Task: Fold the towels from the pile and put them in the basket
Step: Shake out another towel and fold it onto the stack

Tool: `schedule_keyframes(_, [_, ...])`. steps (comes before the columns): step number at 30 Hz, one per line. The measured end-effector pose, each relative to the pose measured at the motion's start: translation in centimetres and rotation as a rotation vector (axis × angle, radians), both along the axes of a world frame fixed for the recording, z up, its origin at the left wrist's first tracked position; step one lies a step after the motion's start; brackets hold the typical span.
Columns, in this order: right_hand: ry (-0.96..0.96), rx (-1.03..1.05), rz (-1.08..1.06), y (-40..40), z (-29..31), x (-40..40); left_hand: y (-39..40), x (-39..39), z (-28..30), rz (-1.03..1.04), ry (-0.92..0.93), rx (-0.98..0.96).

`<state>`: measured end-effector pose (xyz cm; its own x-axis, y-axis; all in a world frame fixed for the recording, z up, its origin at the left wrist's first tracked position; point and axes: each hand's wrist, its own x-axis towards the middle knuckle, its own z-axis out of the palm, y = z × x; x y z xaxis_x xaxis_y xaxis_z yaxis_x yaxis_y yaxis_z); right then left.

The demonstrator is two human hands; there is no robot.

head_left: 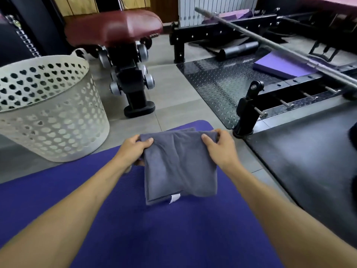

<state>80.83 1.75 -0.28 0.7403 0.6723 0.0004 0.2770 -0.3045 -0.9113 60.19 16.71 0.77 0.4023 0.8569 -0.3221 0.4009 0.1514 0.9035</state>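
Observation:
A folded grey towel [179,167] with a small white tag at its near edge hangs slightly above the purple mat [135,229]. My left hand [135,149] pinches its far left corner, thumb on top. My right hand [220,147] grips the far right corner the same way. The white perforated basket [52,120] stands on the floor to the left, beyond the mat's edge; its inside looks dark and I cannot tell what it holds. No pile of towels is in view.
A black weight bench with a dark red pad [114,26] stands behind the basket. A barbell [270,41] on a black frame and checkered steel plate [216,84] fill the right. Black rubber flooring [309,161] lies right of the mat.

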Motion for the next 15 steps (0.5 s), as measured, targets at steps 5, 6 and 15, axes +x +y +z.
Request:
schedule_keyframes(5, [0.004,-0.133,0.097,8.6,-2.2,4.9,6.0,2.9,-3.1,0.119,0.039,0.038])
schedule_keyframes(6, [0.061,-0.192,0.131,9.8,-3.4,5.9,6.8,3.4,-4.1,0.099,0.108,0.046])
schedule_keyframes(15, [0.168,-0.229,0.182,8.3,-12.7,5.8,6.6,2.9,-12.1,0.120,0.200,0.171])
